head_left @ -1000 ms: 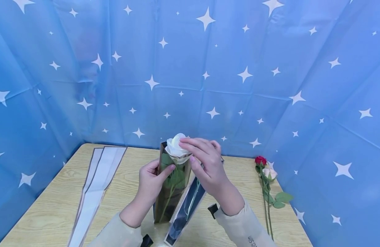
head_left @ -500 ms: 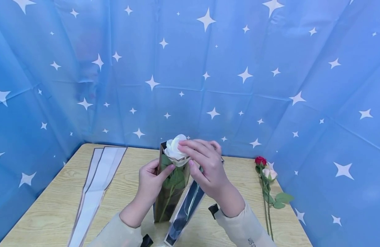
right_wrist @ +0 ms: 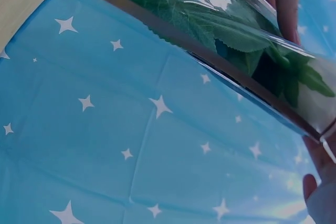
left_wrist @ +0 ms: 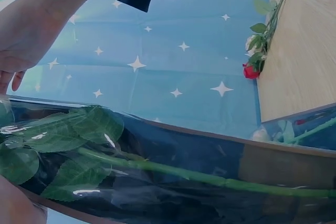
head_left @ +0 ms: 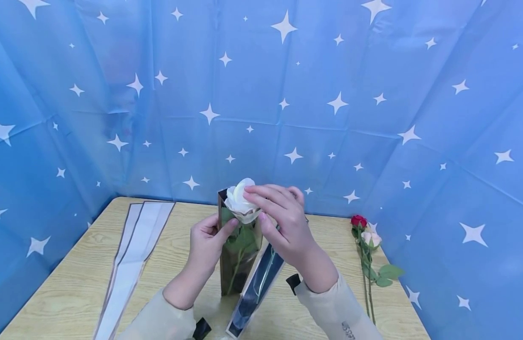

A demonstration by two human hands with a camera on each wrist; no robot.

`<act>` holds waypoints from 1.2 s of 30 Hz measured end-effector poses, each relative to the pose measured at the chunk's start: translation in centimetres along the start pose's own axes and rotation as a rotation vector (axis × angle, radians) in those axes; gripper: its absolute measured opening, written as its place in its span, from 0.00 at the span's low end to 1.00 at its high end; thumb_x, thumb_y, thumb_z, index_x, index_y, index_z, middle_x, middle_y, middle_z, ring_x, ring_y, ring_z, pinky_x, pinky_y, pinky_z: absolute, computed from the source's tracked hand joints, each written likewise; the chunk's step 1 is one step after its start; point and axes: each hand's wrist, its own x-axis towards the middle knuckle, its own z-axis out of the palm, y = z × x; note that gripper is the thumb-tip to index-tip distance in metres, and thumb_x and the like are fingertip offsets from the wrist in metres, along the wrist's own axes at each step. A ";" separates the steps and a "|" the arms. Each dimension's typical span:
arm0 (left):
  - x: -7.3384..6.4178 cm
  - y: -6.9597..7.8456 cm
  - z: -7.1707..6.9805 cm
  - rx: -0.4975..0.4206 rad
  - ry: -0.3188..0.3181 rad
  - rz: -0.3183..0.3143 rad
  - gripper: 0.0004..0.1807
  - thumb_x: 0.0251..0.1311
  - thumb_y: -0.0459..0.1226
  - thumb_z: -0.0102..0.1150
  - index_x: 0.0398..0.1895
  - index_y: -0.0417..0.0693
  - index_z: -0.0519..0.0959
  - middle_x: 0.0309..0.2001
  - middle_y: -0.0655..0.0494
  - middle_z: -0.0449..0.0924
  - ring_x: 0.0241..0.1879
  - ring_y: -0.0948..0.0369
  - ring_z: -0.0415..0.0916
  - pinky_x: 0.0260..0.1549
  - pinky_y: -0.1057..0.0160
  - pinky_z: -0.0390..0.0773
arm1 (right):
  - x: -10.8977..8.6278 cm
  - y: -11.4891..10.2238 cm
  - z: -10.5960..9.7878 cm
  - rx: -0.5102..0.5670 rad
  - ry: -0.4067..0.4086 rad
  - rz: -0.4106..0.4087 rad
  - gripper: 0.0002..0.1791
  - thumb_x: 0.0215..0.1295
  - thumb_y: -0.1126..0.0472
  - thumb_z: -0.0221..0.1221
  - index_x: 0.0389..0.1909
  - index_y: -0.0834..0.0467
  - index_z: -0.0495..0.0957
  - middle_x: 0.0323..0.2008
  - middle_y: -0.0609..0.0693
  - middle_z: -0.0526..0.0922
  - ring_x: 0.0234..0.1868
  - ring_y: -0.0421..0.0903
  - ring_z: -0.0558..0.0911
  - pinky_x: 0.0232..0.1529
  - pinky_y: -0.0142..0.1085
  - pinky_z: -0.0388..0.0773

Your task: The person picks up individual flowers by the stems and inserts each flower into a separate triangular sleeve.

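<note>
A white rose (head_left: 240,203) stands in a tall flower sleeve (head_left: 240,264) with a clear front and dark back. Its bloom rises out of the top; the green leaves (left_wrist: 63,140) and stem (left_wrist: 199,177) show through the film. My left hand (head_left: 208,236) grips the sleeve's left side just below the bloom, thumb on the front and most fingers hidden behind. From the right, my right hand (head_left: 284,219) holds the bloom, fingertips laid over the petals and thumb at its lower right. In the right wrist view, the right thumb (right_wrist: 310,184) shows near the sleeve's upper corner.
Another clear-fronted sleeve (head_left: 257,293) with a flower inside lies slanted just right of the held one. Flat white wrapping sleeves (head_left: 134,259) lie at the left. A red rose (head_left: 358,221) and a pale pink rose (head_left: 371,239) lie near the right edge. A blue star-patterned curtain (head_left: 261,94) surrounds the table.
The held sleeve has risen slightly, and its lower end has swung right and farther from me. Both hands have shifted up a little with it, keeping their places on sleeve and bloom.
</note>
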 end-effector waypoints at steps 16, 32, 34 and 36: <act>0.7 1.3 0.1 -0.039 0.026 0.004 0.10 0.63 0.31 0.56 0.32 0.30 0.81 0.19 0.58 0.79 0.21 0.64 0.67 0.20 0.67 0.67 | 1.5 -0.5 -0.9 -0.132 0.062 -0.092 0.19 0.64 0.59 0.44 0.44 0.58 0.83 0.46 0.52 0.84 0.52 0.49 0.78 0.50 0.50 0.58; 0.6 1.4 0.1 -0.028 0.020 -0.009 0.08 0.61 0.29 0.57 0.39 0.33 0.82 0.23 0.62 0.81 0.24 0.66 0.65 0.22 0.69 0.65 | 1.2 -0.7 -0.6 -0.174 0.017 -0.041 0.17 0.61 0.58 0.47 0.37 0.55 0.85 0.40 0.47 0.86 0.55 0.52 0.76 0.53 0.52 0.56; 0.7 1.4 0.0 -0.039 0.026 -0.008 0.08 0.61 0.29 0.57 0.40 0.34 0.82 0.23 0.62 0.80 0.24 0.66 0.65 0.22 0.70 0.65 | 1.2 -0.6 -0.6 -0.175 0.021 -0.038 0.16 0.59 0.58 0.49 0.38 0.55 0.84 0.40 0.46 0.86 0.55 0.52 0.75 0.53 0.53 0.55; 0.7 1.4 0.0 -0.055 0.030 -0.012 0.08 0.61 0.29 0.57 0.41 0.35 0.82 0.23 0.61 0.80 0.25 0.66 0.66 0.23 0.70 0.66 | 1.2 -0.6 -0.6 -0.173 0.029 -0.042 0.15 0.59 0.56 0.50 0.39 0.54 0.84 0.41 0.46 0.86 0.55 0.51 0.75 0.52 0.53 0.55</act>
